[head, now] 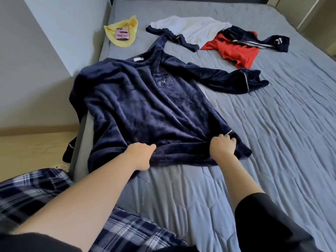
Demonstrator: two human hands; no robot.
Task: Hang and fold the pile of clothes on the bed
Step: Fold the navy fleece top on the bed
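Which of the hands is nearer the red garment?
Right. The right hand grips the hem of the navy top, in line with the red garment; the left hand grips it farther left.

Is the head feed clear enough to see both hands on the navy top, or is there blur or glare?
Head view: even soft daylight, no glare, faint sheen on the navy fleece top; left hand and right hand gripping its hem look sharp; wide-angle lens bows the bed edges.
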